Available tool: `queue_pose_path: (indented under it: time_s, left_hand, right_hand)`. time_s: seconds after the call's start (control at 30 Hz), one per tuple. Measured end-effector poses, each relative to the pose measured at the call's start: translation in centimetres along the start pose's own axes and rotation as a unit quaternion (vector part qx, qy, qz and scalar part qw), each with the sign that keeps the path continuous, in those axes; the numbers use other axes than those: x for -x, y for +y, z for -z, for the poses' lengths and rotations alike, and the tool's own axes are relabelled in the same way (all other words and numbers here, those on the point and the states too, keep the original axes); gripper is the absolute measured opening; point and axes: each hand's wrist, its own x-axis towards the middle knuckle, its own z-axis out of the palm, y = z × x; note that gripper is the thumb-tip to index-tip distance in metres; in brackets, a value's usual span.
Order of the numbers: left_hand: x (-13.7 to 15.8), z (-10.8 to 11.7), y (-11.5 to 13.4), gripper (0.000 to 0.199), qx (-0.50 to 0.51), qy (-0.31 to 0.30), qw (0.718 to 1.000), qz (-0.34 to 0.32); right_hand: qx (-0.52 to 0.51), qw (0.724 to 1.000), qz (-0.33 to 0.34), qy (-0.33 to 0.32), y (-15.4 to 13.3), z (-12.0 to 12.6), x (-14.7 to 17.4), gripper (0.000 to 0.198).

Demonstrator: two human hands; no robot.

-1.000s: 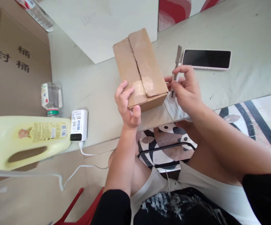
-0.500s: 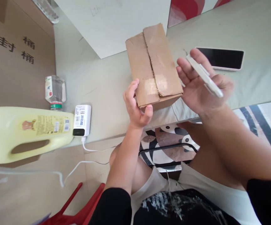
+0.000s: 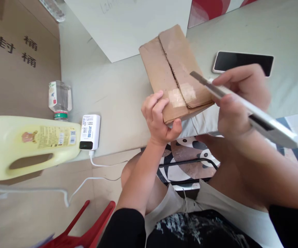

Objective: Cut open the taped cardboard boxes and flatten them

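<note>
A small brown cardboard box (image 3: 174, 65) sits tilted on the pale padded surface, its two top flaps meeting at a seam with clear tape over it. My left hand (image 3: 160, 115) grips its near left corner, fingers on top and thumb at the near side. In my right hand (image 3: 242, 93) is a white utility knife (image 3: 262, 119), held between thumb and fingers with its metal blade extended. The blade's tip points left and lies over the box's right flap in view; whether it touches the cardboard I cannot tell.
A phone (image 3: 243, 62) lies behind my right hand. To the left are a white power bank (image 3: 90, 132) with a cable, a yellow jug (image 3: 30, 148), a clear bottle (image 3: 60, 98) and a large carton (image 3: 22, 82). A white panel (image 3: 128, 27) stands behind the box. A red chair (image 3: 84, 234) is below.
My right hand has turned over and closed around the knife, whose blade now shows extended. My left hand and the box's near end have shifted slightly right.
</note>
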Motion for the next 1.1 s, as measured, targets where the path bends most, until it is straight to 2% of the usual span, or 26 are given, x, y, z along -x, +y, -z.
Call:
queue_pose_path:
  time_s: [0.1, 0.23, 0.3, 0.47, 0.67, 0.83, 1.0, 1.1]
  left_hand:
    - [0.1, -0.3, 0.0, 0.055, 0.012, -0.006, 1.0, 0.012]
    - [0.4, -0.6, -0.4, 0.058, 0.058, -0.049, 0.996, 0.055]
    - [0.5, -0.7, -0.6, 0.059, 0.063, -0.052, 0.995, 0.061]
    - [0.6, -0.8, -0.7, 0.059, 0.045, -0.02, 0.998, 0.025]
    - [0.6, -0.7, -0.6, 0.057, 0.032, -0.026, 0.999, 0.035]
    - [0.3, -0.5, -0.4, 0.049, 0.09, -0.013, 0.996, 0.004]
    - [0.4, -0.5, -0.5, 0.054, 0.065, -0.042, 0.997, 0.025]
    - [0.5, -0.5, -0.5, 0.054, 0.063, -0.032, 0.997, 0.025]
  right_hand:
    - [0.049, 0.997, 0.056, 0.027, -0.1, 0.2, 0.7, 0.033]
    - [0.086, 0.991, 0.091, -0.037, 0.3, 0.4, 0.6, 0.025]
    - [0.113, 0.986, 0.105, -0.063, 0.3, 0.5, 0.4, 0.018]
    - [0.139, 0.982, 0.126, -0.033, 0.3, 0.1, 0.3, 0.011]
    - [0.167, 0.975, 0.148, -0.024, 0.2, -0.3, 0.7, 0.008]
    - [0.159, 0.979, 0.128, -0.016, -0.3, -0.7, 0.6, 0.008]
    - [0.155, 0.984, 0.089, -0.011, -0.3, -0.8, 0.6, 0.006]
    - [0.148, 0.986, 0.073, -0.016, -0.2, -0.7, 0.6, 0.007]
